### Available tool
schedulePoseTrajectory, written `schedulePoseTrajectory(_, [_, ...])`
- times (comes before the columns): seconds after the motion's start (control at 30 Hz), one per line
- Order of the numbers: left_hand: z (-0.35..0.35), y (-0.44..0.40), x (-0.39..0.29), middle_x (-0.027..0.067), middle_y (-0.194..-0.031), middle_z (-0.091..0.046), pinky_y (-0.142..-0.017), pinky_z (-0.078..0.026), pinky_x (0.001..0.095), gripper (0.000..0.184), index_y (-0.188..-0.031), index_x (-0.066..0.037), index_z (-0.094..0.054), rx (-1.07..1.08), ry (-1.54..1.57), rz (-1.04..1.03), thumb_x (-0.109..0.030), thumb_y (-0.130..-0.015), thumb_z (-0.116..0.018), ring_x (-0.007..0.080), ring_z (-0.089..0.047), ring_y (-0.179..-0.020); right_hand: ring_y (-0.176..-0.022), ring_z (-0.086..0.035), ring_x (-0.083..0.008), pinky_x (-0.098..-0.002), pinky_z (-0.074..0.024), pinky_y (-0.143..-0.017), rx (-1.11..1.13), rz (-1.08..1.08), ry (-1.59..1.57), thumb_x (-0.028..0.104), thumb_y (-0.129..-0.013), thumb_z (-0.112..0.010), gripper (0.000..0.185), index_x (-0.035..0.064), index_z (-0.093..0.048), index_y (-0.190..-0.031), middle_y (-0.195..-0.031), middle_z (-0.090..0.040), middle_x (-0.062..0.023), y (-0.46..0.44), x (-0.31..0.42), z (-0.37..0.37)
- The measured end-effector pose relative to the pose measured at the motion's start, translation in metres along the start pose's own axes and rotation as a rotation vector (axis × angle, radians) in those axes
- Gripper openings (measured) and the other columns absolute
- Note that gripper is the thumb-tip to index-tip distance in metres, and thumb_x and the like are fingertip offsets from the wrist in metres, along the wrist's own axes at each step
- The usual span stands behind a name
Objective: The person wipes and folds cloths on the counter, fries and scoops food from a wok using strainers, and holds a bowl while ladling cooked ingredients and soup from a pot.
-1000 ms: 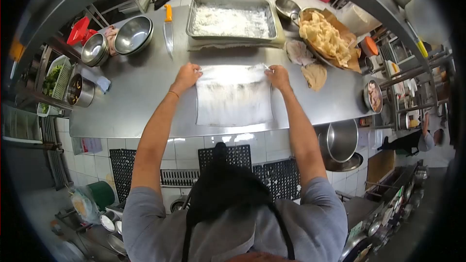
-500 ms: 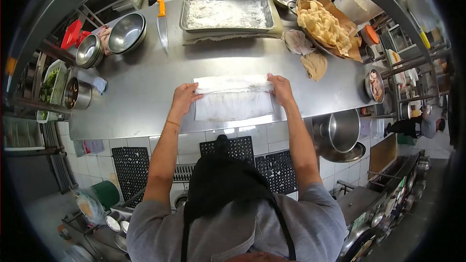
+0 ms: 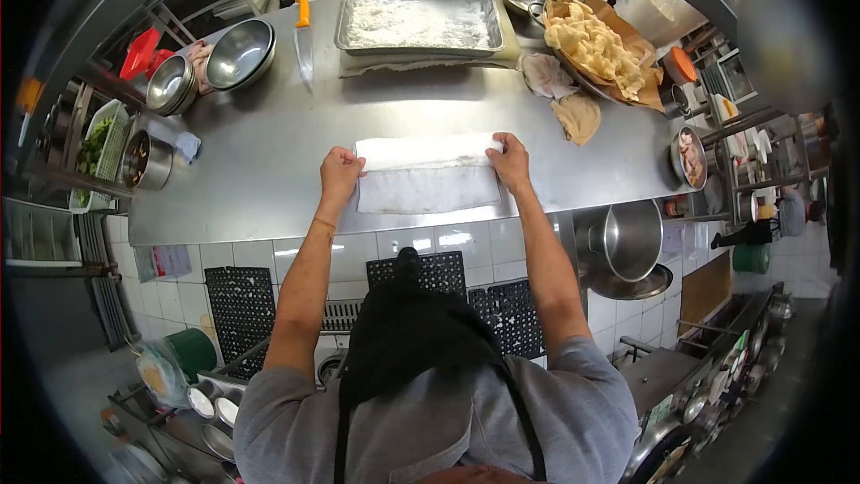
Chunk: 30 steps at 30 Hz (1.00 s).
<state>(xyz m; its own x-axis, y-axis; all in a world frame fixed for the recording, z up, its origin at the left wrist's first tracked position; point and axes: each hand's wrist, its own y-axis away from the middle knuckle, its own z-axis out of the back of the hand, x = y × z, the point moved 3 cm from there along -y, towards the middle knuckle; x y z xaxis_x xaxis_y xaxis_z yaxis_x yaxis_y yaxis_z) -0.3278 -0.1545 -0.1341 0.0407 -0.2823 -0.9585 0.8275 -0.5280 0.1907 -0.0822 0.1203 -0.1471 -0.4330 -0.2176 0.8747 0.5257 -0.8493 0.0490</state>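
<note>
Cloth (image 3: pixel 428 188) folded vs earlier — L grip (image 3: pixel 339 174), R grip (image 3: pixel 511 162) pinching ends.

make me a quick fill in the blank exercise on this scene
The left hand and right hand grip a partly folded white cloth; the ____ one is nearer the long silver metal knife.
That knife's handle is coloured ____.
The rectangular silver metal tray holds loose powder coloured ____.

Missing words: left; orange; white.
</note>
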Motion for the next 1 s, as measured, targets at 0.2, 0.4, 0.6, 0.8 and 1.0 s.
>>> schedulePoseTrajectory(0.2, [-0.002,-0.002,0.003,0.0066,-0.075,-0.058,-0.054,-0.053,0.0251,0.016,-0.084,0.001,-0.050,-0.020,-0.015,-0.032,0.002,-0.079,-0.066,0.0123,-0.058,-0.063,-0.069,-0.053,-0.0163,-0.0291,-0.0463,-0.066,-0.029,0.029,-0.009,0.008,-0.072,-0.072,0.035,0.0044,-0.060,-0.105,-0.074,-0.056,-0.0062,0.013,0.010,0.006])
schedulePoseTrajectory(0.4, [-0.004,0.000,-0.001,0.0069,-0.072,-0.058,-0.051,-0.049,0.0277,0.019,-0.088,0.002,-0.053,-0.077,-0.362,-0.138,-0.002,-0.077,-0.068,0.0145,-0.058,-0.061,-0.073,-0.054,-0.0183,-0.0295,-0.0462,-0.068,-0.054,0.022,0.018,0.006,-0.072,-0.072,0.037,0.0039,-0.060,-0.107,-0.079,-0.056,-0.0077,0.022,0.015,0.007])
schedulePoseTrajectory(0.6, [0.008,0.045,-0.027,0.0108,-0.086,-0.055,-0.083,-0.044,0.0369,0.019,-0.087,-0.003,-0.060,-0.302,-0.598,-0.481,-0.007,-0.072,-0.072,0.0293,-0.053,-0.088,-0.085,-0.053,-0.0274,-0.0340,-0.0458,-0.074,-0.107,0.240,0.098,0.003,-0.069,-0.072,0.038,0.0061,-0.062,-0.105,-0.102,-0.052,-0.0145,0.050,0.032,0.027])
schedulePoseTrajectory(0.8, [0.015,0.096,-0.009,0.0122,-0.097,-0.050,-0.084,-0.040,0.0383,0.015,-0.086,-0.006,-0.066,0.218,-0.571,-0.433,-0.006,-0.072,-0.070,0.0300,-0.047,-0.097,-0.092,-0.050,-0.0289,-0.0375,-0.0421,-0.077,0.176,0.553,0.276,0.002,-0.071,-0.068,0.015,0.0076,-0.067,-0.084,-0.106,-0.053,-0.0142,0.102,0.012,0.040])
schedulePoseTrajectory(1.0, [0.000,0.081,-0.022,0.0134,-0.102,-0.055,-0.084,-0.040,0.0383,0.012,-0.092,-0.002,-0.061,-0.006,-0.585,-0.704,-0.005,-0.081,-0.063,0.0323,-0.049,-0.097,-0.088,-0.054,-0.0308,-0.0392,-0.0380,-0.076,-0.007,0.536,0.131,0.006,-0.083,-0.057,0.006,0.0024,-0.058,-0.088,-0.093,-0.059,-0.0131,0.087,0.021,0.022])
